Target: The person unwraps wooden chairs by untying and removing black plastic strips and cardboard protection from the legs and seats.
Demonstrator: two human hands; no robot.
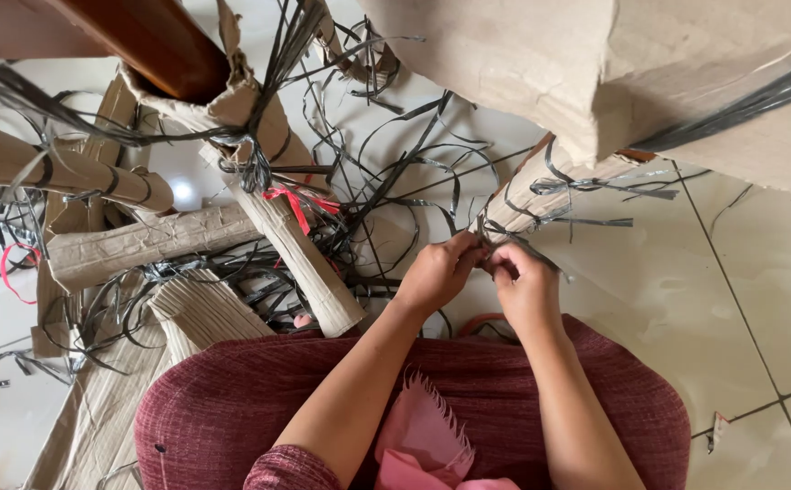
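- Both hands are meeting right at the end of a cardboard-wrapped furniture leg that's sticking out from a bigger wrapped piece near the top right.
- The left hand is curling its fingers in, its grip pinching a thin black plastic strap right where it's winding round that cardboard wrap.
- The right hand is doing the same from the other side, fingertips pressed together on the strap just beside the left ones. The two hands are practically touching.
- More loops of the strap are trailing loose off the wrapped leg toward the right, over the white tiled floor.
- Over on the left, a messy pile of corrugated cardboard pieces is lying tangled up in loads of cut straps, with a bit of red ribbon caught in the middle.
- A bare dark wooden leg is poking out of torn cardboard at the top left.
- The person is sitting low, with a dark red skirt spreading over their lap and a pink cloth lying on it.
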